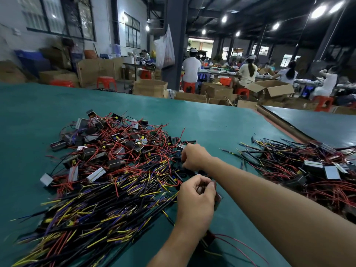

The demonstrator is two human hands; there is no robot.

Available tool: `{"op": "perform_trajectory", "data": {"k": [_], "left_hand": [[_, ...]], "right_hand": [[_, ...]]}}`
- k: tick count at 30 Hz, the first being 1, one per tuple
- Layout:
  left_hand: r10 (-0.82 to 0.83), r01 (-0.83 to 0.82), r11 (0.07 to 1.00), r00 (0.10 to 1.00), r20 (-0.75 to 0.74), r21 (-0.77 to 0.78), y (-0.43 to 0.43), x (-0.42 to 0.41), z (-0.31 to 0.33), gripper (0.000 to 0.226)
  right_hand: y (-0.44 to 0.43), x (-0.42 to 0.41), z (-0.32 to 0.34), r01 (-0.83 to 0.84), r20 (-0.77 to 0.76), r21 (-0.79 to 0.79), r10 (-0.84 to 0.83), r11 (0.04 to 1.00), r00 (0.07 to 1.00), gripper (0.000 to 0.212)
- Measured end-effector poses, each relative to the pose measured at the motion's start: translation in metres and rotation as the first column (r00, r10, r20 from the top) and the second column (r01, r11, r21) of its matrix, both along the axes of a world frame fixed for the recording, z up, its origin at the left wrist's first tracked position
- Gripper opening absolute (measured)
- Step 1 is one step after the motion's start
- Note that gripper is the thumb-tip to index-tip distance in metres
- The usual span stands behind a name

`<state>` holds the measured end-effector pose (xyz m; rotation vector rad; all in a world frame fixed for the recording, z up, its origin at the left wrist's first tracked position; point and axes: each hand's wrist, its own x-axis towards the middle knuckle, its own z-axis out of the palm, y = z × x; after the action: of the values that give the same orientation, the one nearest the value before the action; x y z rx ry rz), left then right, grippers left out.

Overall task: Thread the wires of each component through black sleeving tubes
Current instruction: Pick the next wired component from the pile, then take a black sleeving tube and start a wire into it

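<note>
Pinch light, limp wires [123, 191] near the tips; judged prone to buckling. Left hand [196, 199] clamped on a component [218, 199]; right hand [194, 157] grip hidden, cannot tell.

Of the person only two arms show, both bare with skin uncovered right to the view's edge: the left forearm [173, 245] ending in the bare left hand [196, 197], the right forearm [269, 201] in the bare right hand [194, 157].
</note>
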<state>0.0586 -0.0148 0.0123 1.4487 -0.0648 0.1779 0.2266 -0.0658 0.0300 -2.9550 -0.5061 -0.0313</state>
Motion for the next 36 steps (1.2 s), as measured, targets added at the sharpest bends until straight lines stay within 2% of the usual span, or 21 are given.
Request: {"op": "perform_trajectory", "data": {"k": [3, 5, 7, 9, 13, 15, 17, 27, 36], "left_hand": [[0.004, -0.005, 1.000, 1.000, -0.026, -0.031, 0.000, -0.001, 0.001, 0.022], [0.014, -0.016, 0.998, 0.999, -0.035, -0.054, 0.000, 0.000, 0.001, 0.022], [0.020, -0.022, 0.998, 0.999, -0.025, -0.058, 0.000, 0.001, 0.001, 0.021], [0.016, -0.016, 0.999, 1.000, 0.001, -0.046, -0.001, 0.001, 0.001, 0.019], [0.027, -0.027, 0.998, 1.000, 0.006, -0.055, -0.001, 0.000, 0.001, 0.019], [0.039, -0.039, 0.998, 0.999, 0.002, -0.046, -0.002, 0.000, 0.003, 0.018], [0.047, -0.047, 0.998, 0.999, 0.000, -0.031, -0.002, 0.001, 0.003, 0.017], [0.053, -0.054, 0.998, 0.998, 0.013, 0.014, -0.002, 0.004, -0.002, 0.013], [0.023, -0.024, 1.000, 0.998, 0.058, 0.021, -0.004, 0.003, -0.005, 0.010]], "right_hand": [[-0.009, 0.004, 0.003, 0.017, -0.058, 0.056, -0.014, 0.998, 0.998, 0.022], [-0.021, 0.001, 0.009, 0.065, -0.113, 0.264, -0.036, 0.962, 0.993, 0.021], [-0.035, -0.013, 0.017, 0.196, -0.240, 0.573, -0.067, 0.796, 0.969, 0.017], [-0.052, -0.035, 0.023, 0.297, -0.356, 0.763, -0.010, 0.574, 0.934, 0.016], [-0.082, -0.087, 0.022, 0.340, -0.361, 0.922, 0.092, 0.187, 0.928, 0.012], [-0.092, -0.107, 0.019, 0.309, -0.313, 0.949, 0.073, 0.066, 0.947, 0.008], [-0.097, -0.121, 0.018, 0.263, -0.266, 0.964, 0.075, 0.042, 0.961, 0.006], [-0.102, -0.138, 0.027, 0.201, -0.219, 0.973, 0.182, 0.110, 0.959, 0.008], [-0.104, -0.139, 0.027, 0.158, -0.197, 0.963, 0.171, 0.217, 0.965, 0.010]]}}
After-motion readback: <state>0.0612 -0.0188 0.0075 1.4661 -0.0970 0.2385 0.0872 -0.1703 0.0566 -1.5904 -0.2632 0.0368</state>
